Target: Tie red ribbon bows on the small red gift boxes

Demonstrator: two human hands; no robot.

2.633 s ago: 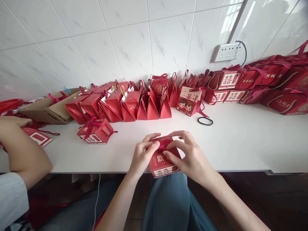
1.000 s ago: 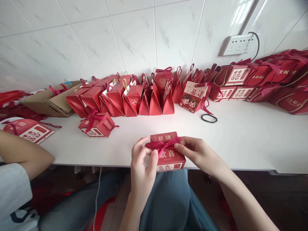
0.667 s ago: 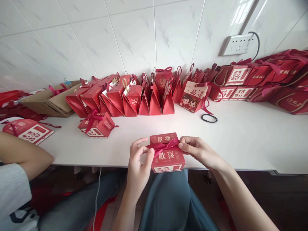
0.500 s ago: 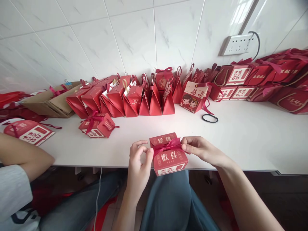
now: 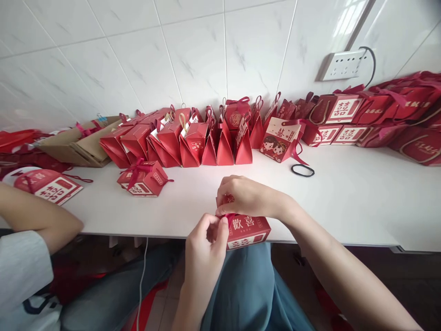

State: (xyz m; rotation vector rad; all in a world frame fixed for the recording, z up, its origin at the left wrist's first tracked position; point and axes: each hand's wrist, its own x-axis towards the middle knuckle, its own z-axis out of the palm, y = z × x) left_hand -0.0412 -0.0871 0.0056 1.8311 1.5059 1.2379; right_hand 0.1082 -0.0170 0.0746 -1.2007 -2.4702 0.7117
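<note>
A red gift box with white lettering sits at the table's front edge, just above my knee. My left hand is closed at the box's left side, thumb and forefinger pinching the dark pink ribbon. Reaching across the top, my right hand has its fingers closed on the same ribbon near its left end. It covers the back of the box and much of the bow. Another box, tied with a ribbon bow, lies to the left.
A row of red boxes lines the tiled wall. Stacked red boxes stand at the right. A black elastic band lies on the white table. At the left are a cardboard box and another person's arm.
My right hand has moved left from the box's right side, over its top, to the ribbon's left part. My left hand has closed from a looser pose onto the ribbon.
</note>
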